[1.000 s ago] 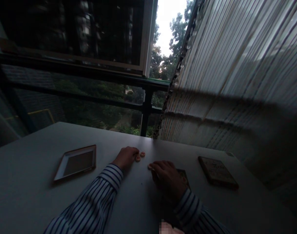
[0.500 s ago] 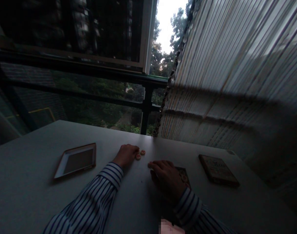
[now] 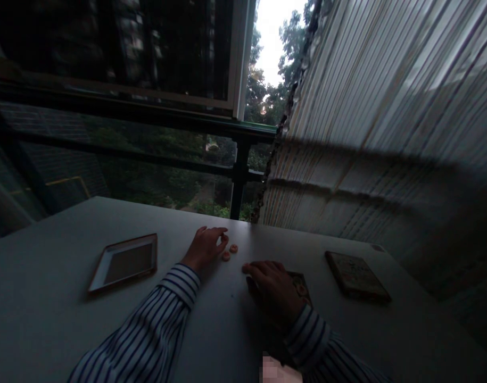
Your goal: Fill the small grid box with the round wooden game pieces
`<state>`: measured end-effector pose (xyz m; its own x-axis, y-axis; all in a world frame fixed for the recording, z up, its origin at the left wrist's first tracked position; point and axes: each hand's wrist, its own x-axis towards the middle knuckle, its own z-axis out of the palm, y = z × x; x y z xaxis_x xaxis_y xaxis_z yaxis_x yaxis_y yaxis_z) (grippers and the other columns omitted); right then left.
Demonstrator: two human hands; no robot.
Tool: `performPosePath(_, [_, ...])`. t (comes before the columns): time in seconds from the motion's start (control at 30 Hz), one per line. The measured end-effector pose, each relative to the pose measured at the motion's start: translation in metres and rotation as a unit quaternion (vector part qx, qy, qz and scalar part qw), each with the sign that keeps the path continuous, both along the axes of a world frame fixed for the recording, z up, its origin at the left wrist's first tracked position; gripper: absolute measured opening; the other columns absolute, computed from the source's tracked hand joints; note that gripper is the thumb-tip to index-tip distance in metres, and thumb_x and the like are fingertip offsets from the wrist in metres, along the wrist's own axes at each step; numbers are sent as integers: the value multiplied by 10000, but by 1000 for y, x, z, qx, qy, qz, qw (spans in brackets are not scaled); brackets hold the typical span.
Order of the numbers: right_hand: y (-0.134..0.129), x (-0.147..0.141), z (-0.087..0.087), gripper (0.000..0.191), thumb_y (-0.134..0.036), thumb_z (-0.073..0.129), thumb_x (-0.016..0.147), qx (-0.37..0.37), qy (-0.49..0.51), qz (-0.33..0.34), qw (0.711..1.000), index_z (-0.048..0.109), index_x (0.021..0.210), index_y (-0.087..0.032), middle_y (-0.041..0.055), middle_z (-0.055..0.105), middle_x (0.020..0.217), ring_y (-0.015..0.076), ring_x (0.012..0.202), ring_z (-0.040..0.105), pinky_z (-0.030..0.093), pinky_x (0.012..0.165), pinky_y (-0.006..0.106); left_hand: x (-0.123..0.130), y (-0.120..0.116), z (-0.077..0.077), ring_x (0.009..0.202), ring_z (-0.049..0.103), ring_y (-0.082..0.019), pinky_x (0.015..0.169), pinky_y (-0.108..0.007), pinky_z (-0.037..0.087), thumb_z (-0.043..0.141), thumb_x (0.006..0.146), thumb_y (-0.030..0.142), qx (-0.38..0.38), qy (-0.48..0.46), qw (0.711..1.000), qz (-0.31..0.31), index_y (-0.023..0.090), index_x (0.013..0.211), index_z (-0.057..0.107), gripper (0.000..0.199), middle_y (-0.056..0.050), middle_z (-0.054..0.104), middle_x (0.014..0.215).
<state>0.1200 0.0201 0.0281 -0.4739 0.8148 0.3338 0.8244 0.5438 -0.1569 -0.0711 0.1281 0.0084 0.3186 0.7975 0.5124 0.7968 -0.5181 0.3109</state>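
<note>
My left hand (image 3: 205, 249) is above the table with thumb and forefinger curled round a small round game piece (image 3: 224, 239). Just below its fingertips two more pieces, round discs with faint markings, lie on the white table: a near disc (image 3: 226, 256) and a far disc (image 3: 233, 248). My right hand (image 3: 273, 290) is arched palm down, its fingertips on another disc (image 3: 246, 268). Partly hidden behind that hand is a dark shallow box (image 3: 305, 281) with several discs in it. Its thumb side is in shadow.
An open shallow lid or tray (image 3: 154, 254) with a pale inside lies at the left of the white table (image 3: 211, 330). A flat patterned box or book (image 3: 357, 276) lies at the right. Beyond the table are a railing (image 3: 239, 170) and a striped curtain (image 3: 347, 106).
My left hand has lifted and tilted slightly away from the two discs, and a piece now shows between its thumb and forefinger. My right hand stays almost where it was.
</note>
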Motion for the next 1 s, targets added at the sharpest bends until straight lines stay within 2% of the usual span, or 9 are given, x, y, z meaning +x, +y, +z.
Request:
performPosePath(0.2, [0, 0, 3, 317, -167, 415, 823, 9, -17, -10, 1000, 493, 1120, -246, 44, 583, 1031, 160, 949, 494, 306, 838, 326, 2, -3, 9, 855, 582, -177, 906, -375, 307, 456, 769, 278, 16, -21, 1000, -9, 184, 1058, 531, 313, -30, 655, 898])
performPosePath(0.57, [1, 4, 14, 262, -206, 396, 846, 19, -24, -33, 999, 535, 1067, -229, 53, 592, 1032, 152, 952, 512, 324, 836, 310, 4, -15, 36, 834, 577, -169, 865, -337, 360, 472, 765, 264, 29, -32, 999, -27, 184, 1060, 514, 309, -26, 644, 873])
performPosePath(0.73, [1, 14, 23, 265, -203, 422, 827, 37, -11, -48, 998, 542, 1063, -224, 51, 597, 1038, 162, 942, 522, 350, 823, 313, 6, -19, 45, 809, 566, -170, 810, -316, 390, 492, 756, 246, 50, -32, 997, -43, 172, 1064, 516, 317, -32, 633, 866])
performPosePath(1.0, [-1, 37, 34, 249, -222, 454, 817, 82, -3, -57, 995, 560, 1042, -213, 61, 614, 999, 167, 907, 547, 396, 775, 307, 11, -29, 54, 844, 572, -171, 830, -328, 379, 524, 748, 240, 51, -33, 995, -79, 169, 1043, 522, 304, -31, 643, 870])
